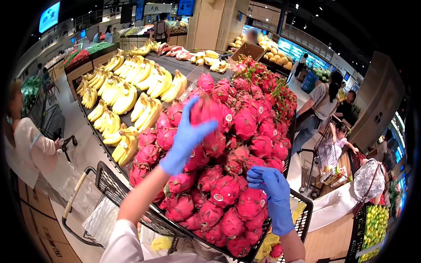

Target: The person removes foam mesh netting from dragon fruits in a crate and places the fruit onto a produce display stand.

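My left hand [186, 142], in a blue glove, grips a dragon fruit [206, 116] above the upper left part of the heap; both are slightly blurred. In a matching glove, my right hand [272, 193] hovers over the lower right of the pile with its fingers curled together. Whatever those fingers may hold is hidden. Beneath both hands rises a large heap of pink dragon fruit [226, 190], several with small round stickers. Its front edge rests in a black slatted display bin [175, 225].
Bunches of bananas [125, 98] lie left of the heap. A shopping cart [116, 182] stands at front left. Yellow foam netting [268, 245] sits in a black crate [302, 219] at lower right. Shoppers stand both sides, one beside a cart [333, 160]. An open cardboard box [247, 51] is behind.
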The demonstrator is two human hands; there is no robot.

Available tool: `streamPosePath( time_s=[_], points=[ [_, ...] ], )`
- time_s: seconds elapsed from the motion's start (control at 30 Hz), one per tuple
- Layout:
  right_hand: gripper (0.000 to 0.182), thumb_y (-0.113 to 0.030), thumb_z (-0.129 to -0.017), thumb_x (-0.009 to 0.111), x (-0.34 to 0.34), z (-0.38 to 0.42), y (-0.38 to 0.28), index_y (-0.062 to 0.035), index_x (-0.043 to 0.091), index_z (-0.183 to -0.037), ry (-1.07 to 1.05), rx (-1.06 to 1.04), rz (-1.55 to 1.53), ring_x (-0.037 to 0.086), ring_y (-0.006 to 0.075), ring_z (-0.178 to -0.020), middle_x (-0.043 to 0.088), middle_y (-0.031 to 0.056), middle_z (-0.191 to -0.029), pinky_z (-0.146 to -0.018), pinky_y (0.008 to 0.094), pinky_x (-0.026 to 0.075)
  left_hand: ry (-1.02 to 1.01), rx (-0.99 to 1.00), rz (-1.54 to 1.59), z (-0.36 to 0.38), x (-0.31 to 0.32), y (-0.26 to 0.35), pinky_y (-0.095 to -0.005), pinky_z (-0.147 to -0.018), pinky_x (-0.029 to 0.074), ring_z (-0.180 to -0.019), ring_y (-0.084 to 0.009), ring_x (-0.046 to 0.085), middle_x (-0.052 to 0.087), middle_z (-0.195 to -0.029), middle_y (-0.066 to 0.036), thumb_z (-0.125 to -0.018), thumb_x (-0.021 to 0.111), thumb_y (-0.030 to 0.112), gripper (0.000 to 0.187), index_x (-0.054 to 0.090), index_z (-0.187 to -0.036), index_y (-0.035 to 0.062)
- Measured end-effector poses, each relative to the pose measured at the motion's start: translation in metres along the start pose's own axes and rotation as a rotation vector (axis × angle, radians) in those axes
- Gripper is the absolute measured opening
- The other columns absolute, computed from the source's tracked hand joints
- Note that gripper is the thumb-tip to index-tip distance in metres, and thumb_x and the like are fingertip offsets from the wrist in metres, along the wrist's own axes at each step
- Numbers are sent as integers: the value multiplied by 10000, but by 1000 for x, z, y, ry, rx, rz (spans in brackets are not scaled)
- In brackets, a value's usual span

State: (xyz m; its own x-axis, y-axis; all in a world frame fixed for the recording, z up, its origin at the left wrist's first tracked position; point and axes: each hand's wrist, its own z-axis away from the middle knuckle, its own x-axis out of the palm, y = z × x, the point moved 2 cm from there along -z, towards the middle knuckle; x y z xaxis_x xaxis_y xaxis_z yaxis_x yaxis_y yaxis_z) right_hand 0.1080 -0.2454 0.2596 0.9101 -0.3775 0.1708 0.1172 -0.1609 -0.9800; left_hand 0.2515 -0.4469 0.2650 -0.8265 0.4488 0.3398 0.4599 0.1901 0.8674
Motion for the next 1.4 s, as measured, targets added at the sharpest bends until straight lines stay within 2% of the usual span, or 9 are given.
streamPosePath(
  time_s=[0.23,0.47,0.57,0.63,0.83,1.03,1.17,1.27,1.4],
  points=[
    [288,-211,-884,497,-32,12,18,52,597,-946,189,151,84,610,150,-760,635,111,-858,-725,268,486,51,296,-634,-230,-43,-93,-342,-877,444,-1018,-250,537,543,-1126,-164,-543,779,301,761,476,-1199,65],
    [330,-248,-899,471,-85,45,35,55,603,-902,430,224,157,614,163,-706,643,123,-817,-677,264,484,131,200,-845,-257,-38,-138,-425,-896,417,-1051,-346,502,528,-1143,-185,-573,727,481,794,459,-1220,108],
    [342,-263,-899,468,-89,54,36,52,601,-892,470,241,162,612,164,-709,643,123,-810,-686,268,480,86,209,-1589,-264,-33,-123,-576,-903,332,-1147,-390,400,493,-1195,-163,-629,519,736,861,429,-1254,150],
    [332,-251,-902,462,-87,57,32,52,599,-892,477,230,182,612,167,-715,643,122,-810,-694,267,478,28,167,-1523,-258,-32,-111,-534,-887,362,-1091,-393,440,491,-1185,-183,-672,543,677,799,432,-1244,131],
    [258,-173,-897,478,-93,70,32,53,604,-892,503,194,151,609,161,-719,636,112,-808,-708,264,478,168,824,-841,-187,18,-64,-364,-854,423,-969,-307,556,571,-1067,-197,-811,599,328,448,538,-1121,10],
    [161,-126,-840,567,-80,84,35,21,613,-887,205,-145,480,619,178,-784,632,109,-863,-679,292,495,-288,393,-252,20,124,34,-224,-861,391,-992,-99,505,561,-1103,-56,-903,496,165,307,513,-1173,21],
    [316,-304,-766,643,-56,113,5,-60,584,-960,-107,-651,860,547,235,-669,550,74,-779,-551,327,438,-624,329,-443,139,168,43,-346,-1009,296,-1185,-233,426,445,-1273,-153,-932,312,148,380,398,-1257,-28],
    [298,-321,-761,607,-74,155,17,-77,566,-925,-264,-712,805,533,219,-674,523,62,-786,-530,340,415,-532,-1,-114,209,197,12,-350,-1040,262,-1213,-249,401,428,-1283,-182,-864,391,-48,417,338,-1278,-49],
    [204,-256,-752,568,-135,210,66,-84,550,-860,-152,-799,772,525,219,-656,518,66,-766,-527,341,410,-247,-488,64,285,244,-60,-291,-954,374,-1111,-173,484,498,-1208,-129,-913,398,31,337,408,-1244,-32]
  ],
)
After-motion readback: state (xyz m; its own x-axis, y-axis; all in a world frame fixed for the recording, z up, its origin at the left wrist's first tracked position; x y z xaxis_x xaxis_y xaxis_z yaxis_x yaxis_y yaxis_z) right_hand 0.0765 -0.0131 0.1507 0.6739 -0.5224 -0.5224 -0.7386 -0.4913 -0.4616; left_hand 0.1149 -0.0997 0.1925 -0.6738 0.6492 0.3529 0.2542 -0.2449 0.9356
